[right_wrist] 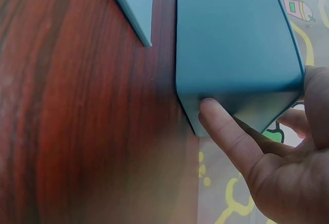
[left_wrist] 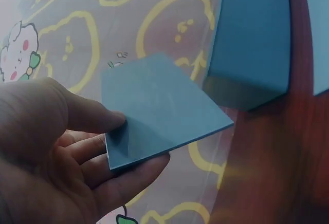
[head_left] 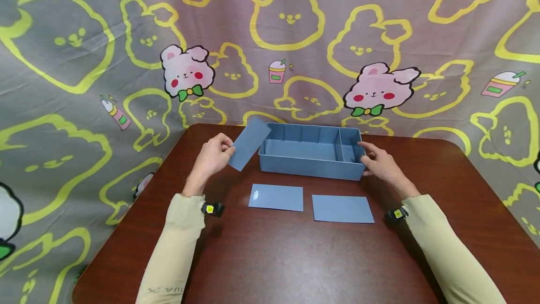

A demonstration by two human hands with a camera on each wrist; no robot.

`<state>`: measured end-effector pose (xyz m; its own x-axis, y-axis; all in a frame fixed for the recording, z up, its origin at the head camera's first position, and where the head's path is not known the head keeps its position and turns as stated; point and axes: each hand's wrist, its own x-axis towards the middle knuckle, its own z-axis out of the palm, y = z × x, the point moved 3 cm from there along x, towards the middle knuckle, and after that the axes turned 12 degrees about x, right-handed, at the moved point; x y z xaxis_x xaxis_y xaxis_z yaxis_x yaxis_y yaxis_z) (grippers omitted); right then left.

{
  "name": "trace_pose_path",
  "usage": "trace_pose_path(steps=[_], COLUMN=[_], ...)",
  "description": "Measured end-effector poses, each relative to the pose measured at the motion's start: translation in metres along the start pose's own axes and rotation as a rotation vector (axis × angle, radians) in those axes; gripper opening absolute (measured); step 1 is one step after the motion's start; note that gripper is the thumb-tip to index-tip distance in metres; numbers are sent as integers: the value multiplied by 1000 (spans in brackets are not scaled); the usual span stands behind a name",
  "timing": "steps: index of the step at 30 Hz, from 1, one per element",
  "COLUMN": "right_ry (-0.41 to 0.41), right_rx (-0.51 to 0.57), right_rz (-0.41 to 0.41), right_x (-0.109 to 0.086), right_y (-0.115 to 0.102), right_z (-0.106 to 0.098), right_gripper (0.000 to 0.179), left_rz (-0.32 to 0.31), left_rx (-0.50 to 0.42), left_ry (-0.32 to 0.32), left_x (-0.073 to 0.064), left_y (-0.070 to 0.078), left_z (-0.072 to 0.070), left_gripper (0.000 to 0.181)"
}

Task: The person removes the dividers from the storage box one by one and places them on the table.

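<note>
Raised panel point(head_left: 251, 142): pinched near its closer end by the left hand point(head_left: 212, 156), beside the tray's left end; long axis slants away and rightward.
Tray point(head_left: 312, 168): lengthwise left to right, right end gripped by the right hand point(head_left: 381, 165) (fingers straddling the wall).
Table point(head_left: 295, 257): left flat panel point(head_left: 276, 197) and right flat panel point(head_left: 343, 209), long axes roughly sideways.

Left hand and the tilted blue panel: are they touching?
Touching: the left wrist view shows the left hand holding the blue panel, thumb on its face, fingers underneath.
</note>
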<state>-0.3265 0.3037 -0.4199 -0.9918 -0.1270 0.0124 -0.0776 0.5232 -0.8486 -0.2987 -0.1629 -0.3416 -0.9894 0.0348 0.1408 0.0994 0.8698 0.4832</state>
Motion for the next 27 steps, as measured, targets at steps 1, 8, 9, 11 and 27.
trace_pose_path(steps=[1,8,9,11,27], right_ry=[0,1,1,-1,1], right_rx=[-1,-3,-1,0,-10], right_rz=[1,-5,-6,-7,1], right_x=[0,0,1,1,0], right_y=[0,1,2,2,1], right_z=[0,0,0,1,0], right_gripper=[56,55,55,55,56], left_rz=[-5,-48,-55,-70,-97], left_rx=[3,13,14,20,4], left_ry=[-9,-67,-74,-90,-229], left_x=[0,3,4,5,9], left_y=[-2,-12,-15,-19,-40], left_z=[1,9,11,14,36], left_gripper=[15,17,18,18,17])
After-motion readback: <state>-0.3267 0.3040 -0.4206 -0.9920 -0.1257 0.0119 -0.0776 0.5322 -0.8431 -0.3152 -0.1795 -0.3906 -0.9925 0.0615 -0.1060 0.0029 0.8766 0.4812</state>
